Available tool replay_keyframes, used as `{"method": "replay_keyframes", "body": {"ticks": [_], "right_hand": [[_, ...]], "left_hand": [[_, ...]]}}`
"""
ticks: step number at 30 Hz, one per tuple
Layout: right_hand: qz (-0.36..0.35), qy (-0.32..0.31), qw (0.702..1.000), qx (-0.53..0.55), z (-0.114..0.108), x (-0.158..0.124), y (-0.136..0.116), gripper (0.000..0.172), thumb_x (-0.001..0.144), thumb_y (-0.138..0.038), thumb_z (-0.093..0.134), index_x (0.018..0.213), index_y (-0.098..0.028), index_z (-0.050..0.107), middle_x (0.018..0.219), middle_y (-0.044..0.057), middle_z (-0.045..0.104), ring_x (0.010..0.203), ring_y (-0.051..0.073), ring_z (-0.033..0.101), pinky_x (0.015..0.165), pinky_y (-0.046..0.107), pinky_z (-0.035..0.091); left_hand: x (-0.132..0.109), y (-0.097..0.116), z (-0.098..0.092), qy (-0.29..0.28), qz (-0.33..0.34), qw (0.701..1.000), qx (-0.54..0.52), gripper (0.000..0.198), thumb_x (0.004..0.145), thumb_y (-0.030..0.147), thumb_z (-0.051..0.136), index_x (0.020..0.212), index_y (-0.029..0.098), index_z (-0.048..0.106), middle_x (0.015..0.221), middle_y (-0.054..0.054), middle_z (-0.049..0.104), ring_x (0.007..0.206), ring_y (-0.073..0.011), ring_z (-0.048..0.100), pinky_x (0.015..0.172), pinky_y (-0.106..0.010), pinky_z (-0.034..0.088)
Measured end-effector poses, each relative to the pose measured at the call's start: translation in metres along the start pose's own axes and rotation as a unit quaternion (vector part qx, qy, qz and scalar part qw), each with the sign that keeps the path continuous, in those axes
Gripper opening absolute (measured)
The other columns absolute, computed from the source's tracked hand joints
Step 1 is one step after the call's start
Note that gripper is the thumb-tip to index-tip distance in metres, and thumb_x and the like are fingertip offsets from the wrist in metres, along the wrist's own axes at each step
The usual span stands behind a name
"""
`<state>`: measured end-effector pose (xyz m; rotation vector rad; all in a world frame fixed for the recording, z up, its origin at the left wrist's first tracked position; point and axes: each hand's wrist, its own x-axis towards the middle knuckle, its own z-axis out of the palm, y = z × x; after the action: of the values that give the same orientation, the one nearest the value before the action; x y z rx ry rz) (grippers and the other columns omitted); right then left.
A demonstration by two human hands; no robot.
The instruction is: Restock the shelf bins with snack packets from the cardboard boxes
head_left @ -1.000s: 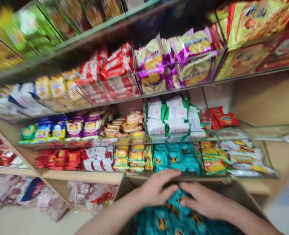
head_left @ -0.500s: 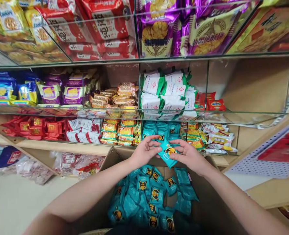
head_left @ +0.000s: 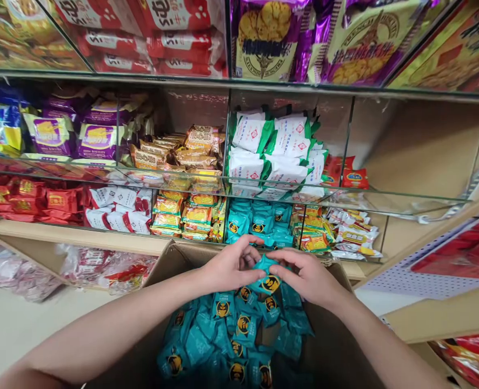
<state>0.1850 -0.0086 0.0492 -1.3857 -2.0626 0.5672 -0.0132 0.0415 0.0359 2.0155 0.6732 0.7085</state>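
Teal yellow-badged packet (head_left: pixel 268 281) pinched by left hand (head_left: pixel 226 268), right hand (head_left: pixel 309 276); lettering illegible.

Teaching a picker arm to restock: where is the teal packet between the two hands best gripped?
Pinch the small teal foil packet by its thin side edges, from either side, as the left hand and right hand do. Flat, logo up, its edges likely hold best.

Your left arm (head_left: pixel 121 329) and right arm (head_left: pixel 379 346) stretch forward and converge, with your left hand (head_left: pixel 229 267) and right hand (head_left: pixel 306 276) almost fingertip to fingertip, palms down, fingers curled and pinched closed, wrists level.
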Motion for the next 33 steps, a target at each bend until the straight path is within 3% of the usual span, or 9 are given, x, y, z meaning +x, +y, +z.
{"method": "replay_keyframes", "body": {"ticks": [2, 5, 8, 11, 14, 21, 29, 33], "right_hand": [[0.008, 0.083, 0.994, -0.076, -0.010, 0.003, 0.003, 0.031, 0.083, -0.037, 0.043, 0.104, -0.021, 0.058, 0.097, 0.006, 0.062, 0.086, 0.017, 0.057, 0.076, 0.030, 0.045], [0.056, 0.180, 0.952, -0.242, -0.016, 0.018, 0.006, 0.040, 0.086, -0.030, 0.036, 0.122, -0.014, 0.044, 0.102, 0.013, 0.058, 0.092, 0.023, 0.054, 0.079, 0.035, 0.043], [0.092, 0.142, 0.903, -0.395, -0.011, 0.042, 0.004, 0.044, 0.085, -0.013, 0.027, 0.128, -0.010, 0.033, 0.096, 0.016, 0.054, 0.089, 0.026, 0.053, 0.073, 0.035, 0.043], [0.107, 0.097, 0.882, -0.449, -0.002, 0.064, 0.002, 0.041, 0.084, -0.009, 0.026, 0.123, -0.016, 0.038, 0.095, 0.014, 0.052, 0.086, 0.025, 0.054, 0.068, 0.032, 0.043], [0.134, 0.052, 0.877, -0.458, 0.005, 0.077, 0.010, 0.035, 0.084, -0.009, 0.028, 0.114, -0.017, 0.045, 0.096, 0.015, 0.052, 0.083, 0.023, 0.056, 0.064, 0.030, 0.044], [0.145, 0.006, 0.873, -0.466, 0.018, 0.087, 0.022, 0.027, 0.081, -0.005, 0.033, 0.096, -0.008, 0.056, 0.091, 0.020, 0.060, 0.094, 0.028, 0.055, 0.067, 0.034, 0.046], [0.154, -0.042, 0.878, -0.450, -0.015, 0.116, 0.022, 0.031, 0.081, -0.009, 0.036, 0.101, -0.010, 0.060, 0.097, 0.017, 0.064, 0.090, 0.021, 0.061, 0.075, 0.027, 0.045], [0.172, -0.043, 0.869, -0.461, -0.010, 0.122, 0.024, 0.033, 0.081, -0.006, 0.034, 0.101, -0.007, 0.061, 0.098, 0.019, 0.064, 0.089, 0.023, 0.062, 0.073, 0.029, 0.047]], "left_hand": [[0.008, 0.005, -0.008, 0.021, 0.054, 0.995, 0.079, 0.026, 0.080, 0.026, 0.049, 0.104, 0.017, 0.048, 0.093, -0.005, 0.059, 0.081, -0.0124, 0.056, 0.071, -0.026, 0.047], [0.036, 0.008, -0.018, 0.030, 0.132, 0.952, 0.275, 0.029, 0.084, 0.023, 0.039, 0.109, 0.015, 0.052, 0.116, -0.010, 0.054, 0.111, -0.0183, 0.045, 0.096, -0.034, 0.036], [0.075, 0.002, -0.016, -0.015, 0.100, 0.897, 0.431, 0.042, 0.082, 0.022, 0.040, 0.123, 0.013, 0.042, 0.131, -0.012, 0.041, 0.121, -0.0225, 0.036, 0.102, -0.040, 0.027], [0.104, -0.009, -0.005, -0.058, 0.005, 0.853, 0.519, 0.051, 0.079, 0.028, 0.045, 0.127, 0.012, 0.037, 0.135, -0.014, 0.036, 0.123, -0.0294, 0.032, 0.101, -0.050, 0.023], [0.114, -0.018, 0.001, -0.072, -0.040, 0.837, 0.541, 0.056, 0.076, 0.032, 0.050, 0.126, 0.009, 0.039, 0.133, -0.016, 0.038, 0.120, -0.0335, 0.035, 0.098, -0.054, 0.025], [0.105, -0.027, -0.003, -0.054, -0.029, 0.831, 0.553, 0.048, 0.079, 0.030, 0.047, 0.124, 0.016, 0.042, 0.132, -0.012, 0.041, 0.114, -0.0285, 0.043, 0.093, -0.049, 0.032], [0.100, -0.035, -0.007, -0.044, -0.002, 0.832, 0.554, 0.053, 0.079, 0.033, 0.043, 0.127, 0.012, 0.037, 0.133, -0.013, 0.040, 0.113, -0.0289, 0.042, 0.089, -0.049, 0.034], [0.096, -0.038, -0.008, -0.037, 0.008, 0.832, 0.554, 0.053, 0.080, 0.034, 0.041, 0.128, 0.012, 0.036, 0.133, -0.012, 0.039, 0.113, -0.0286, 0.041, 0.089, -0.048, 0.034]]}}
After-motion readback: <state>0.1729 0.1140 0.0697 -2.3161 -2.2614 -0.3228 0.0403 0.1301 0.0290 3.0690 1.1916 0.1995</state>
